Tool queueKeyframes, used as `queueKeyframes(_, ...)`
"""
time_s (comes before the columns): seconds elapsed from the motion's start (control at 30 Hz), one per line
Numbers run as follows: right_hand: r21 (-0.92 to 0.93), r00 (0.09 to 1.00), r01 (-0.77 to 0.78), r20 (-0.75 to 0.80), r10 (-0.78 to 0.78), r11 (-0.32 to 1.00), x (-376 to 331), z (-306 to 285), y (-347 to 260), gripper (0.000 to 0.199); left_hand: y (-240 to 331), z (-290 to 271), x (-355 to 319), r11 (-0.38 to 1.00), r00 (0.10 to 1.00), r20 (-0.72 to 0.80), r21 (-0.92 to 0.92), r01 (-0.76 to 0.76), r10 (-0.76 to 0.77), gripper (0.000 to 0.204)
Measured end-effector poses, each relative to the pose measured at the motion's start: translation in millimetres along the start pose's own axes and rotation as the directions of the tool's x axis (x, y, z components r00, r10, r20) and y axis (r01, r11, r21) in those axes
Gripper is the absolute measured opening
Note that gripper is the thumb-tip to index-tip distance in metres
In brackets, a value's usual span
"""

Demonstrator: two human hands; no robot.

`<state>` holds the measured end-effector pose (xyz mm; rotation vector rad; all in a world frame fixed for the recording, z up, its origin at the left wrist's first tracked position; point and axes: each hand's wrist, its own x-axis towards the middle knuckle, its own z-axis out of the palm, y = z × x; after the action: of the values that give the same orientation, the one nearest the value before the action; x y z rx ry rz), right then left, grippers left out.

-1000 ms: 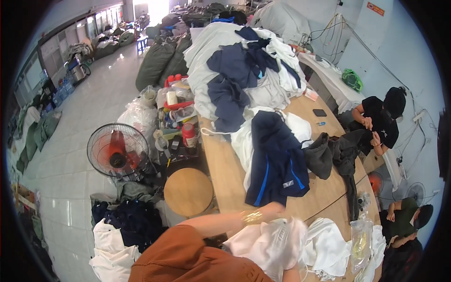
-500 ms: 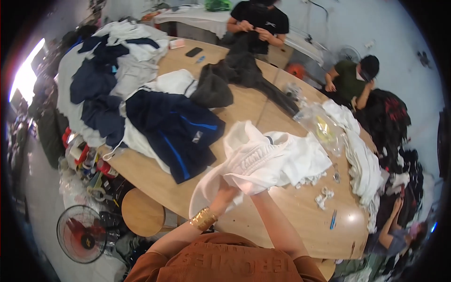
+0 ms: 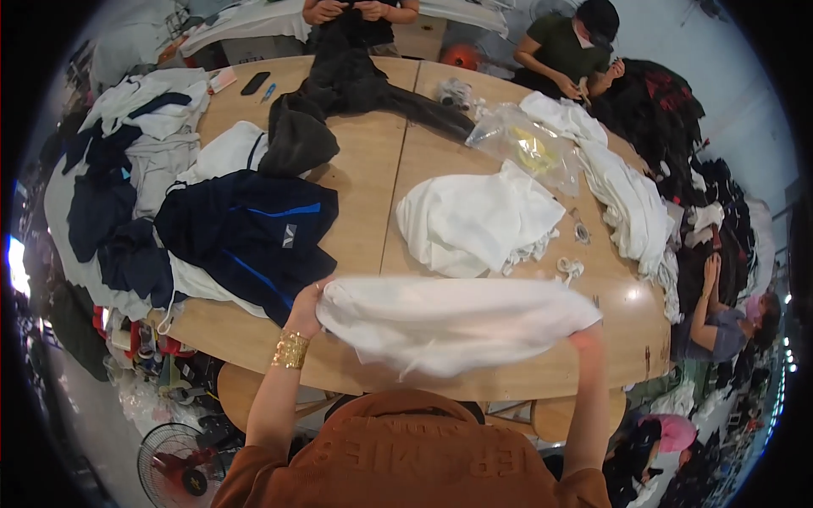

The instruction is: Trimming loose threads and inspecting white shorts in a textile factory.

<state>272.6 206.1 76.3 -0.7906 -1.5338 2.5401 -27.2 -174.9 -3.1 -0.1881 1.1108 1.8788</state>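
Observation:
I hold a white garment point(image 3: 449, 320) stretched wide above the near edge of the round wooden table point(image 3: 373, 178). My left hand point(image 3: 306, 306), with a gold bracelet at the wrist, grips its left end. My right hand point(image 3: 584, 337) grips the right end and is mostly hidden behind the cloth. Just beyond it on the table lies another crumpled white garment point(image 3: 474, 220). A navy jacket with blue stripes point(image 3: 250, 233) lies to the left of my left hand.
A dark grey garment point(image 3: 339, 93) and a clear plastic bag point(image 3: 529, 148) lie farther back. White clothes point(image 3: 631, 199) are piled along the right edge, mixed clothes point(image 3: 127, 169) at the left. Other people sit at the far side and right. A red fan point(image 3: 174, 461) stands on the floor.
My view has swung right and down onto the table. The white garment went from bunched in both hands to spread out wide between them.

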Motion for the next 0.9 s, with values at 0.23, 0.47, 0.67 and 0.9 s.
queueKeyframes(0.23,0.588,0.885,0.162,-0.441,0.146,0.793,17.4,9.9,85.3,0.033,-13.9,34.5,-15.7,0.863,0.999,-0.016,0.506,-0.019,0.031,0.021)
queueKeyframes(0.47,0.472,0.932,0.048,-0.338,0.130,0.880,-3.1,106.4,27.4,0.035,-80.5,148.2,13.3,0.485,0.953,0.115,0.874,0.037,-0.280,0.047)
queueKeyframes(0.67,0.086,0.962,-0.016,-0.269,0.039,0.996,-78.5,132.7,-1.7,0.037,-103.2,126.3,68.5,0.709,0.950,0.277,0.699,-0.096,-0.144,0.061)
queueKeyframes(0.9,0.596,0.980,0.097,-0.198,0.029,0.797,-104.6,107.8,-25.5,0.040,-103.0,76.6,49.4,0.830,0.673,0.717,-0.255,0.496,-0.182,0.051)
